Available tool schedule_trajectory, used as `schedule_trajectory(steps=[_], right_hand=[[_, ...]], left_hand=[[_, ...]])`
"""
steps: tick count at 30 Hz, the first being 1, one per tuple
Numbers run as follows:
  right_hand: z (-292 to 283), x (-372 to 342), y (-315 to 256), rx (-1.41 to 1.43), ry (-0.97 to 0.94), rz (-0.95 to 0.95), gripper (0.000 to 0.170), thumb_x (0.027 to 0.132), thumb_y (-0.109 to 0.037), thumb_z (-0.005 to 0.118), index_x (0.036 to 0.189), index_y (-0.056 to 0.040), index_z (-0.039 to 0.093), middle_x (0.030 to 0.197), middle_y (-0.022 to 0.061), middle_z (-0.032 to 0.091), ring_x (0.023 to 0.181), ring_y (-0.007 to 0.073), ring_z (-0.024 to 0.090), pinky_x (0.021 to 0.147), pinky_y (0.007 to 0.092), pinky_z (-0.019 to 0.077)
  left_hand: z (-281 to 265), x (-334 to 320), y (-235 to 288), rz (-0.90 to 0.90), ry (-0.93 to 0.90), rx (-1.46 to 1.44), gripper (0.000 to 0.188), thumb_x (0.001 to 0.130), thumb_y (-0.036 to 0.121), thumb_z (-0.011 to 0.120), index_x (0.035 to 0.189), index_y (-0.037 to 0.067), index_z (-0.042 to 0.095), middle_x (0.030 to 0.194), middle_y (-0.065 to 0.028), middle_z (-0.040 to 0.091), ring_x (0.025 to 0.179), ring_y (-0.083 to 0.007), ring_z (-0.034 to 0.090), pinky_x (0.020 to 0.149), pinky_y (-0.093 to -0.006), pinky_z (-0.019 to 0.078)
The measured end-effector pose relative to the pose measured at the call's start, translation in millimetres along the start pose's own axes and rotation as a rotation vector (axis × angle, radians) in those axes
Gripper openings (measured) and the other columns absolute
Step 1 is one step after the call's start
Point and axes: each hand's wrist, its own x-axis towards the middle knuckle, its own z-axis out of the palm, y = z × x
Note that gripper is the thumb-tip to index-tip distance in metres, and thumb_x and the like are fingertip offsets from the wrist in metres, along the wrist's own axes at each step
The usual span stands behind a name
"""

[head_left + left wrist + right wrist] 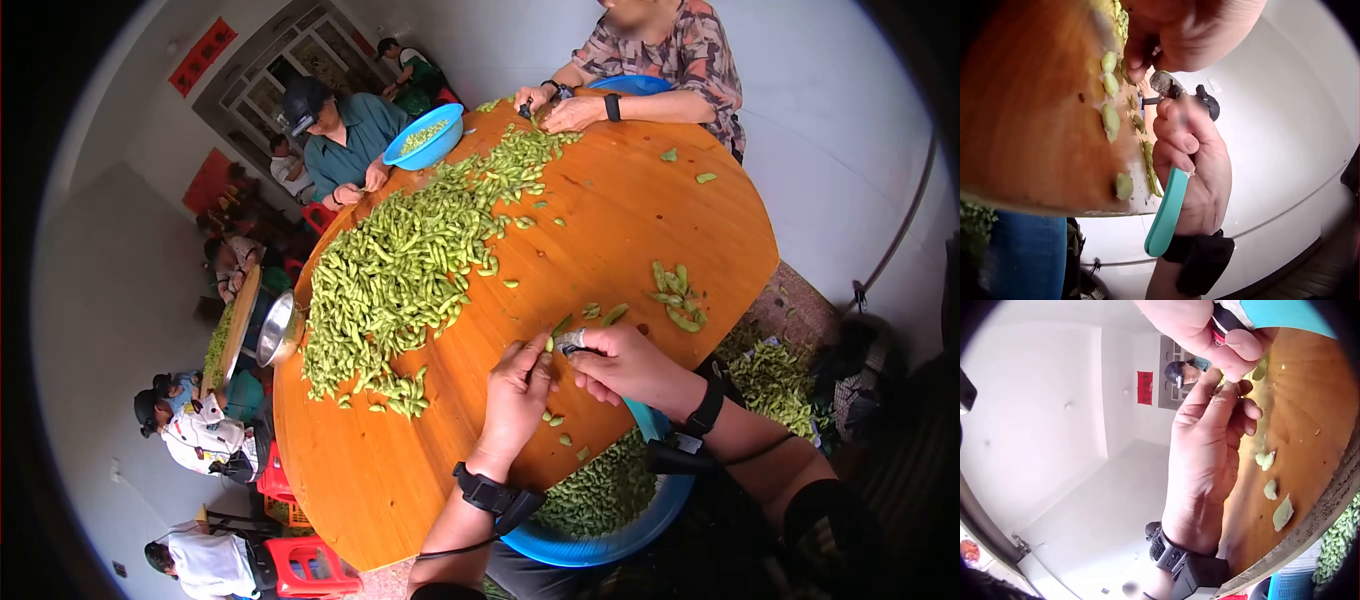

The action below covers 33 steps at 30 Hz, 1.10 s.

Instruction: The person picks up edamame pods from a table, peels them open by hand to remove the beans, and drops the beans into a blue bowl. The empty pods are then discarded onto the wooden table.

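My left hand (518,392) pinches a green soybean pod (549,343) between thumb and fingers, over the near part of the round table. Close beside it, my right hand (628,368) has its fingers curled round a tool with a flat teal handle (1168,215); the handle sticks out below the palm, and its working end is hidden. A grey wrapping (1162,82) shows at the tip of a right-hand digit. In the right wrist view both hands meet at the fingertips. Several shelled beans (1110,120) lie on the wood beneath them.
A large heap of pods (400,260) covers the left and far side of the wooden table (620,230). Under the near edge, a blue basin (640,535) holds many shelled beans. Empty husks (677,298) lie to the right. Two people (340,150) work across the table, by another blue basin (428,140).
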Motion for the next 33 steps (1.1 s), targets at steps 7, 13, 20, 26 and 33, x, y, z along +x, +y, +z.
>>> schedule_trajectory(steps=[7,13,20,26,33], right_hand=[[8.2,1.7,2.8,-0.013,0.018,-0.011,0.015,0.095,-0.011,0.048,0.101,-0.0016,0.058,0.07,0.0005,0.057,0.052,0.0054,0.053,0.042,0.0197,0.0406],[13.1,5.7,7.9,0.053,0.03,0.006,0.013,0.095,-0.013,0.05,0.099,-0.0031,0.059,0.07,-0.0007,0.056,0.051,0.0045,0.049,0.043,0.019,0.0369],[11.6,9.3,9.5,0.254,0.03,0.0,0.01,0.092,-0.009,0.051,0.096,-0.0036,0.058,0.07,-0.0008,0.054,0.05,0.0037,0.045,0.042,0.0196,0.0322],[9.5,12.3,-2.4,0.294,0.011,0.044,0.01,0.092,-0.01,0.053,0.097,-0.0042,0.059,0.07,-0.0006,0.054,0.049,0.0038,0.044,0.041,0.0194,0.0303],[20.6,16.3,-2.2,0.159,0.166,-0.013,0.013,0.093,-0.011,0.053,0.1,-0.0045,0.061,0.069,-0.0009,0.055,0.049,0.0037,0.045,0.041,0.0198,0.0332]], left_hand=[[0.7,0.3,-9.2,0.152,0.063,0.129,0.031,0.089,-0.003,0.059,0.119,0.003,0.061,0.079,-0.0027,0.056,0.061,-0.0074,0.058,0.052,-0.0213,0.0474],[-1.1,-0.6,-4.7,0.068,0.054,-0.052,0.023,0.089,-0.004,0.058,0.112,-0.002,0.063,0.083,-0.0043,0.06,0.066,-0.0082,0.063,0.055,-0.0206,0.0515],[-4.1,3.9,-11.0,0.002,0.003,-0.37,0.022,0.093,-0.001,0.055,0.113,-0.003,0.061,0.089,-0.0059,0.063,0.072,-0.0119,0.065,0.063,-0.0221,0.0549],[-17.0,9.4,-18.7,-0.214,-0.093,-0.816,0.026,0.096,0.009,0.053,0.119,-0.003,0.058,0.098,-0.0135,0.066,0.076,-0.0178,0.067,0.067,-0.0258,0.0578],[-11.9,8.6,-18.8,-0.325,-0.049,-1.049,0.028,0.098,0.011,0.048,0.123,-0.001,0.055,0.1,-0.0145,0.066,0.078,-0.0213,0.068,0.069,-0.0279,0.06]])
